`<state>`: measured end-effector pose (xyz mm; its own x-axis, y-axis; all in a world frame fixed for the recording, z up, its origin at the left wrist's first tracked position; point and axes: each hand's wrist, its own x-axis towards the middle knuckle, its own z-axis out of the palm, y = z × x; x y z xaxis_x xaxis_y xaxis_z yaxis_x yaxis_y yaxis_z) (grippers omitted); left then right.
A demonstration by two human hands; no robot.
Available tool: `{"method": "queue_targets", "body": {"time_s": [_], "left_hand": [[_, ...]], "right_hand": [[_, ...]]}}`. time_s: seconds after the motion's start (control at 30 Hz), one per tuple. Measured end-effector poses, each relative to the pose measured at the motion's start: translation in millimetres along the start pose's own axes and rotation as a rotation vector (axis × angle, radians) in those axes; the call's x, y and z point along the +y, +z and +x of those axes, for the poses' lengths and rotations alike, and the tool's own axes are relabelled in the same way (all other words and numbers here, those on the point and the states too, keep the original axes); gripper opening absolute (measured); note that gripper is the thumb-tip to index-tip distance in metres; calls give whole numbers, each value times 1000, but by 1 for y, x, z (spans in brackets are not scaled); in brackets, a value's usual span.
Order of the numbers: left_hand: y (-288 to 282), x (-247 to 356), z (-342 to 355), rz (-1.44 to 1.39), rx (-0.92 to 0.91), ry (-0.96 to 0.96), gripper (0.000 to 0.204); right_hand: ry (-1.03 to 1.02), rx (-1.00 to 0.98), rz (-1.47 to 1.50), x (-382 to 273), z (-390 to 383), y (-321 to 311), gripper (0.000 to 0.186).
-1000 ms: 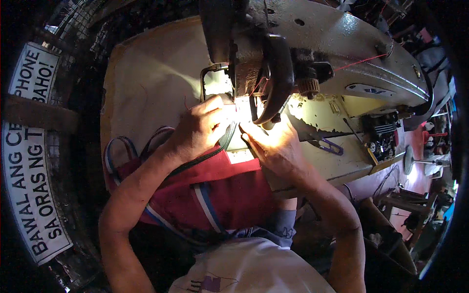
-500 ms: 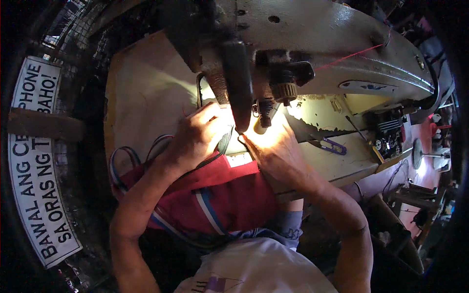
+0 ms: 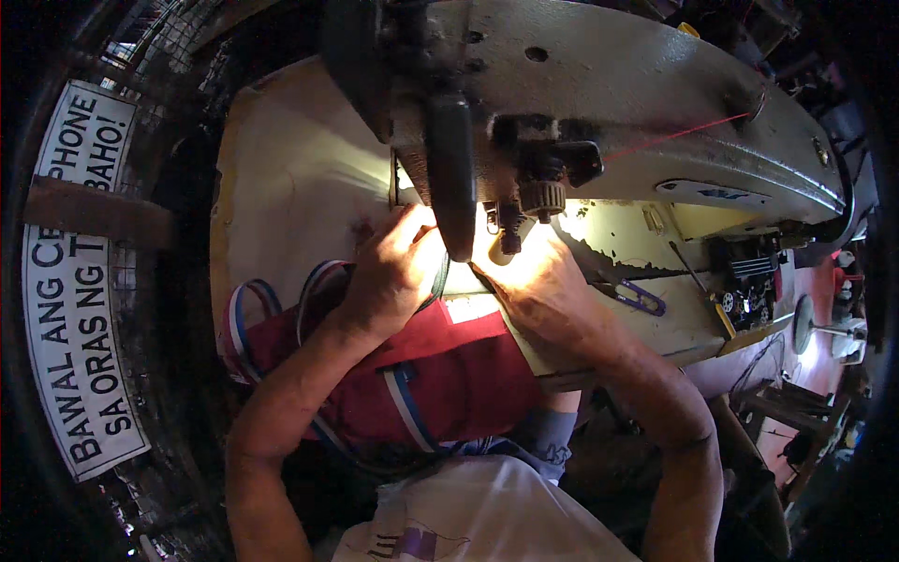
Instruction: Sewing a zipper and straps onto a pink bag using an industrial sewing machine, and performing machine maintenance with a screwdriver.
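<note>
Under the bright lamp of a sewing machine [image 3: 655,122], my two hands work close on either side of its needle area. My left hand [image 3: 398,272] is closed, its fingers pinching a dark fabric strip [image 3: 439,281] left of the black lever [image 3: 451,178]. On the other side, my right hand [image 3: 538,281] is closed over the same dark edging, thumb side toward the needle. Glare and the lever hide the fingertips and the stitching point. Red cloth [image 3: 449,375] with striped blue and white webbing [image 3: 409,407] hangs from the table edge onto my lap.
Red thread [image 3: 679,135] runs along the machine arm. Thread snips with a purple handle [image 3: 641,298] and a screwdriver [image 3: 724,318] lie on the table [image 3: 281,178] at right. A dark box of parts [image 3: 744,281] stands beside them. A white sign [image 3: 80,347] hangs at left.
The whole view has shifted a little, so the machine and table sit slightly to the right. Both hands stay at the needle area, still on the dark strip; the red cloth has hardly moved.
</note>
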<state>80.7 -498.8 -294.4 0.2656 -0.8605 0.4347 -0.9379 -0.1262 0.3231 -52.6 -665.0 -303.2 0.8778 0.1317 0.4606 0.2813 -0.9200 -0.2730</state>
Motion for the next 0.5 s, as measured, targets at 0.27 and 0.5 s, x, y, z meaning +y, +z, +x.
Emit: {"method": "queue_targets", "body": {"time_s": [0.27,0.5], "left_hand": [[-2,7,6,6,-1,20,21],[-2,5,7,-46,-24,-15,16]], "right_hand": [[7,32,-9,1,2,-2,11],[159,59,310,14,-2,4,16]]}}
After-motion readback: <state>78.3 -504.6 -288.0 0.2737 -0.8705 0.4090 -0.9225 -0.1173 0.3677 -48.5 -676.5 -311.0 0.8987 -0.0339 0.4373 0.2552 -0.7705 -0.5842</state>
